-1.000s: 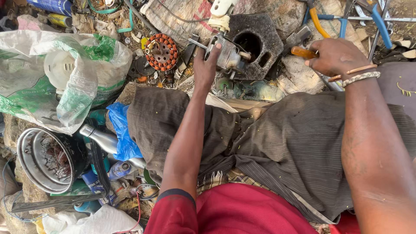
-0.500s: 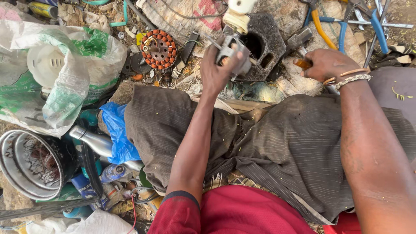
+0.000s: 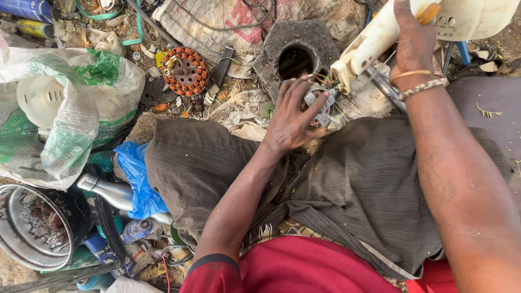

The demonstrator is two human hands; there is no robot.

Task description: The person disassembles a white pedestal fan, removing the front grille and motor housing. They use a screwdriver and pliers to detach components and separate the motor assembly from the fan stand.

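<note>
Two hands are busy over my lap. My left hand (image 3: pixel 293 116) is curled around a small grey metal motor part (image 3: pixel 321 103), fingers spread over its angular cast frame, with thin coloured wires showing at its far edge. It sits just above my knee, in front of the stone block. My right hand (image 3: pixel 413 46) grips a cream plastic housing (image 3: pixel 380 38), closed around it together with the orange handle of a tool (image 3: pixel 429 12) that pokes out at the far side of my fist. The housing is long and smooth; its long axis runs from the far right down toward the near left, and its squared lower end points at the motor part and nearly touches it. A thin metal rod (image 3: pixel 380 66) slants beneath it along about the same line.

Beyond my left hand stands a rough grey stone block (image 3: pixel 282 40) with a dark round hole in it. To its left lies a round copper-wound stator (image 3: pixel 185 70), orange-brown coils ringed around a metal core. Further left slumps a crumpled white and green plastic sack (image 3: pixel 81 103). Near left, a dented metal pot (image 3: pixel 32 233), a steel bottle (image 3: pixel 106 190) and a blue plastic bag (image 3: pixel 135 173) lie on the littered ground. Brown striped cloth (image 3: pixel 336 184) covers my legs.
</note>
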